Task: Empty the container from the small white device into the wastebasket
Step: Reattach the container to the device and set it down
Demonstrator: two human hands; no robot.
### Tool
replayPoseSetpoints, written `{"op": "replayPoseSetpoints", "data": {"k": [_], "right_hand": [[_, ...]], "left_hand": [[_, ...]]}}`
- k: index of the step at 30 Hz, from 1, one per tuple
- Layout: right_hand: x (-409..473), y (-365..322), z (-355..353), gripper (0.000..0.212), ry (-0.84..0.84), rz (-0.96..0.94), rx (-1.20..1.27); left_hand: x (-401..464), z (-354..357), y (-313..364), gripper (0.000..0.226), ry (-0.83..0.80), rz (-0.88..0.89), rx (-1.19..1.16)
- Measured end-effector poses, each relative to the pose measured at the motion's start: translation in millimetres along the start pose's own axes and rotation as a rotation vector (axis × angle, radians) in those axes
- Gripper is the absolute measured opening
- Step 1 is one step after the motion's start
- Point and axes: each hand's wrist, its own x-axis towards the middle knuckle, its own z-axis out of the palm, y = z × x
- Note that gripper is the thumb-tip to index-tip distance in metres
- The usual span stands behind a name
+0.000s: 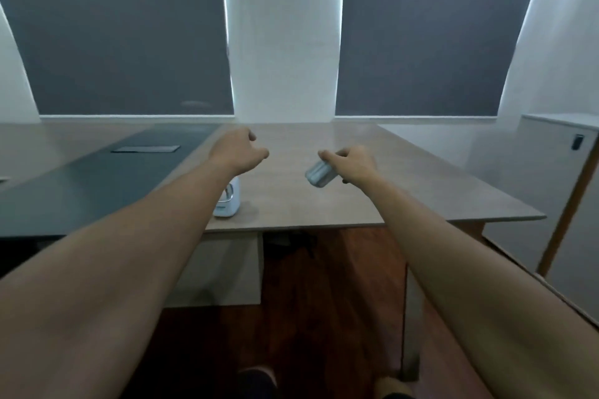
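Your right hand [351, 163] grips the container [321, 173], a small pale cylinder held tilted in the air above the table [405, 185], its lower end pointing toward 7 o'clock. Its walls look ribbed and translucent, but the picture is too soft to tell whether anything is inside.

Your left hand [238, 151] hangs over the table with the fingers loosely curled, holding nothing. Directly under that wrist, toward 6 o'clock, the small white device [228, 201] stands upright near the table's front edge, partly hidden by your forearm. The container is well apart from it, off toward 3 o'clock.

A dark inlay [107, 178] covers the table's left part.
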Motion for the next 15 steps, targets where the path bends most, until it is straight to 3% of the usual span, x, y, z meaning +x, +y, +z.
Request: {"op": "replayPoseSetpoints", "data": {"k": [6,15], "right_hand": [[8,-4,61,0.053,-0.058,-0.019,0.095],[17,16,110,0.057,-0.088,0.085,0.302]], "left_hand": [[3,21,-61,0.078,0.133,-0.143,0.067],[-10,66,-118,0.071,0.233,-0.238,-0.098]]}}
